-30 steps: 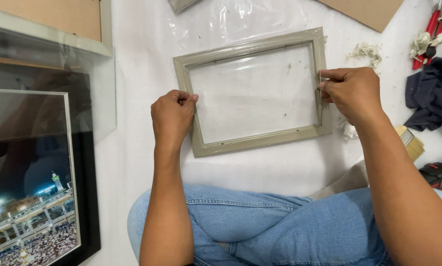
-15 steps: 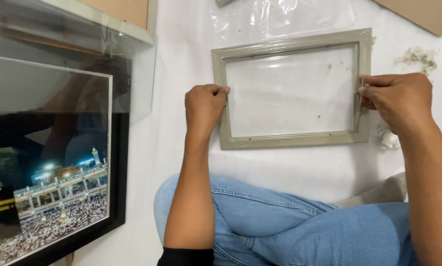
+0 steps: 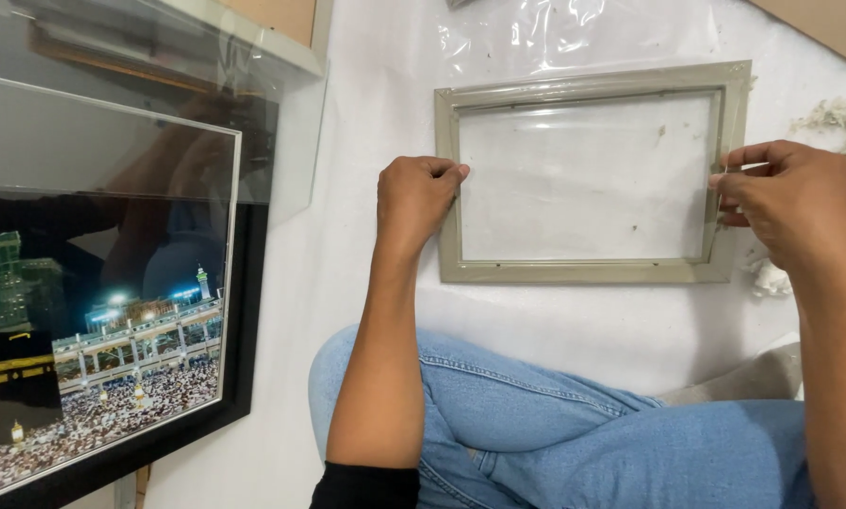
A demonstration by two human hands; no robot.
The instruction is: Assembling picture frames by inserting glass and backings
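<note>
Both hands, left hand (image 3: 418, 193) and right hand (image 3: 786, 198), pinch a clear glass pane (image 3: 583, 179) in the grey-beige rectangular picture frame (image 3: 588, 273), upper centre; seating it seemingly needs even lowering.

A black-framed night photo of a crowded lit courtyard (image 3: 102, 368) leans left; crumpled clear plastic wrap (image 3: 536, 33) lies above.

Both forearms are reaching forward; the left hand (image 3: 415, 196) is curling into a loose fist, the right hand (image 3: 788, 200) is pinching with bent fingers.

Matt grey frame (image 3: 588, 273), glossy clear pane (image 3: 583, 179)
</note>
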